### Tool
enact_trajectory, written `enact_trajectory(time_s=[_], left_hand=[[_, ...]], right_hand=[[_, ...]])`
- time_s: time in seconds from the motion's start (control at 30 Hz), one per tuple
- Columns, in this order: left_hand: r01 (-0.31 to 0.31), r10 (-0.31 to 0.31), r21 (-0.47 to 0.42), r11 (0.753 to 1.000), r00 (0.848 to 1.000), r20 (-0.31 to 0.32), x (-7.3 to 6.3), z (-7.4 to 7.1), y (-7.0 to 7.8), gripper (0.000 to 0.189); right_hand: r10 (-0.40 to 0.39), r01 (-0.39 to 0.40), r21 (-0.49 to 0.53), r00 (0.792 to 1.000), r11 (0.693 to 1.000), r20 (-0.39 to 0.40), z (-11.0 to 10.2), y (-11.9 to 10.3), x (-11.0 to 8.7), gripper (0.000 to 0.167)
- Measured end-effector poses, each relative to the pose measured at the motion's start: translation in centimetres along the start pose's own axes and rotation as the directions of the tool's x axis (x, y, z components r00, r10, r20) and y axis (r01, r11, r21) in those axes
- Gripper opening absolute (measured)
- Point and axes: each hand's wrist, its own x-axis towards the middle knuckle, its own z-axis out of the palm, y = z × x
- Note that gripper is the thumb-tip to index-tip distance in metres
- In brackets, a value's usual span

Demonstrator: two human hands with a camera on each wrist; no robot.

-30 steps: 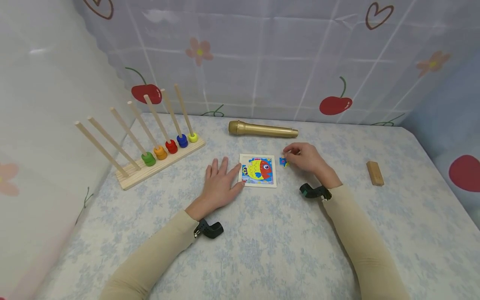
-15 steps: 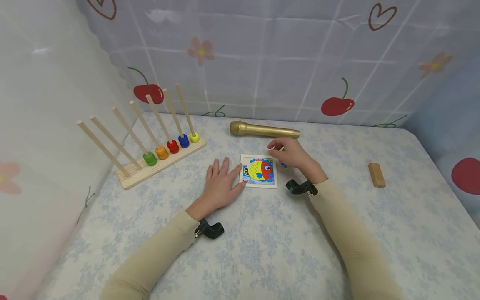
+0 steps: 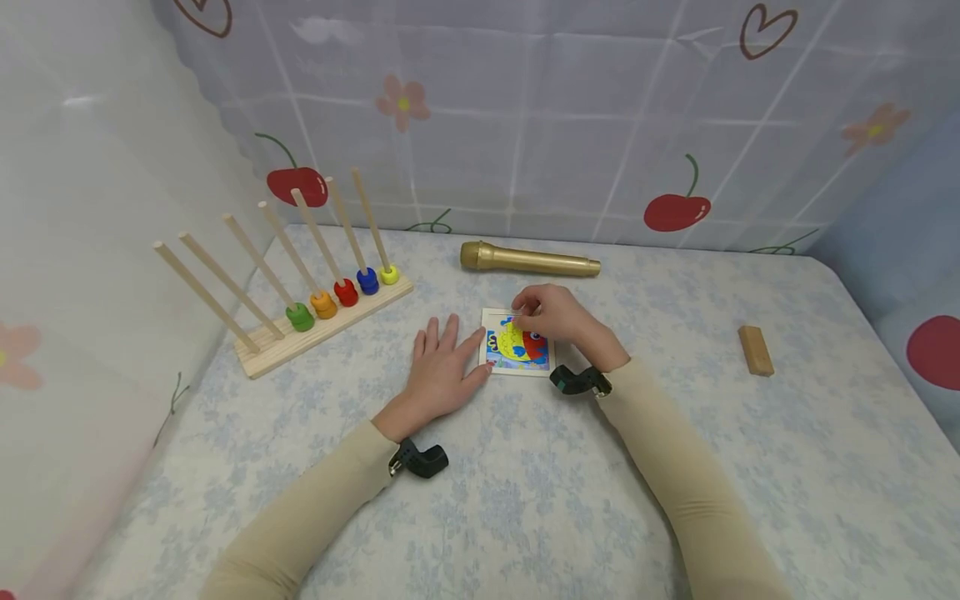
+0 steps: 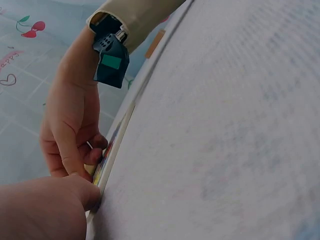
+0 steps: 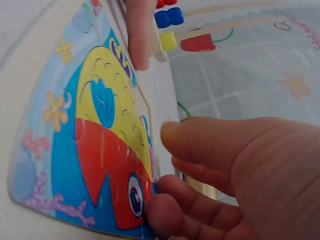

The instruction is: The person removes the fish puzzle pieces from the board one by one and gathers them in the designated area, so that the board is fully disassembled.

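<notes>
A square fish puzzle [image 3: 517,362] in a pale wooden frame lies flat on the table, with a yellow-bodied, red-headed fish on blue. My left hand [image 3: 441,375] rests beside it, fingers spread, forefinger and thumb at the left edge of the frame. Over the upper right part of the puzzle is my right hand [image 3: 562,315], its fingers loosely bent. The right wrist view shows its lower fingertips [image 5: 162,212] at the puzzle's edge, the thumb held apart, and no piece between them. A bare wooden patch [image 5: 142,106] shows by the tail.
A gold toy microphone [image 3: 531,259] lies behind the puzzle. At the left stands a wooden peg rack [image 3: 330,329] with coloured beads and tall rods. A small wooden block [image 3: 755,350] lies to the right. A patterned curtain [image 3: 480,125] hangs behind the table.
My right hand has moved left, from a small colourful piece beside the puzzle to over the puzzle; the piece is now hidden by that hand. My left hand has stayed in place.
</notes>
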Motion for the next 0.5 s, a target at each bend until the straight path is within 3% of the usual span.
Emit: enact_trajectory(time_s=[0.27,0.5], left_hand=[[-0.01,0.01,0.004,1.0,1.0,-0.003,0.01,-0.02,-0.02,0.061],[-0.006,0.006,0.005,1.0,1.0,0.004,-0.12,-0.23,0.12,0.061]], right_hand=[[-0.015,0.018,-0.118,0.999,0.993,0.032,0.78,0.08,0.53,0.029],[0.001,0.005,-0.128,0.999,0.992,0.047,0.86,-0.16,0.49,0.028]])
